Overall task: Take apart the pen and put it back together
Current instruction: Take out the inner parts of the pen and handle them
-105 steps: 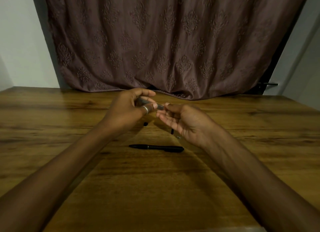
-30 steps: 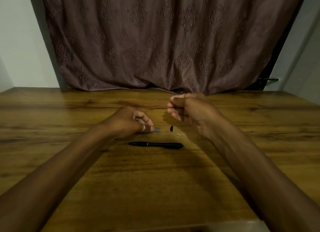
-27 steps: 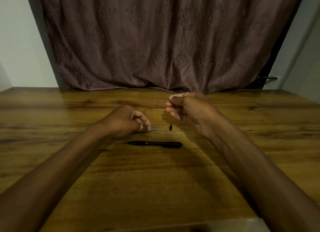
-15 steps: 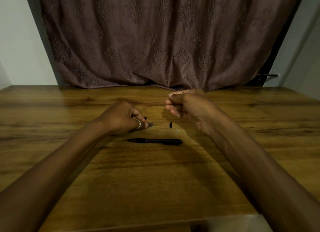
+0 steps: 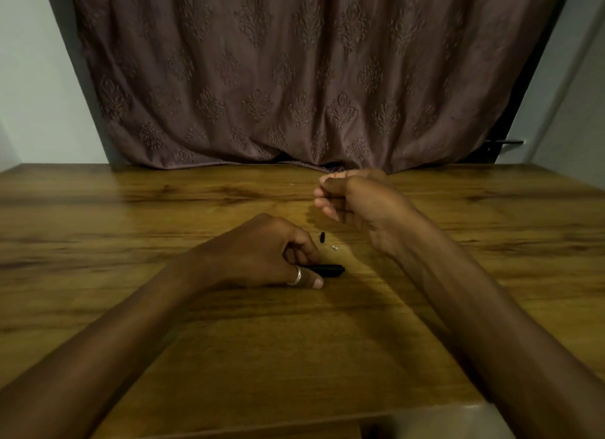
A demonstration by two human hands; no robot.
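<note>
A black pen part (image 5: 327, 270) lies on the wooden table (image 5: 294, 347). Only its right end shows, because my left hand (image 5: 262, 255) covers the rest, with thumb and fingers closed around it. The left hand wears a ring. A small black piece (image 5: 322, 236) and a tiny pale piece (image 5: 334, 247) lie just beyond the pen. My right hand (image 5: 357, 203) is held above the table behind them, curled into a loose fist. Nothing shows inside the fist. The grey piece seen earlier is out of sight.
A brown patterned curtain (image 5: 301, 78) hangs along the table's far edge. A tiny pale speck (image 5: 292, 184) lies near the back of the table. The near table edge (image 5: 327, 419) runs across the bottom of the view.
My left hand left the grey piece and came toward me onto the black pen part, closing on it. The right fist has stayed where it was.
</note>
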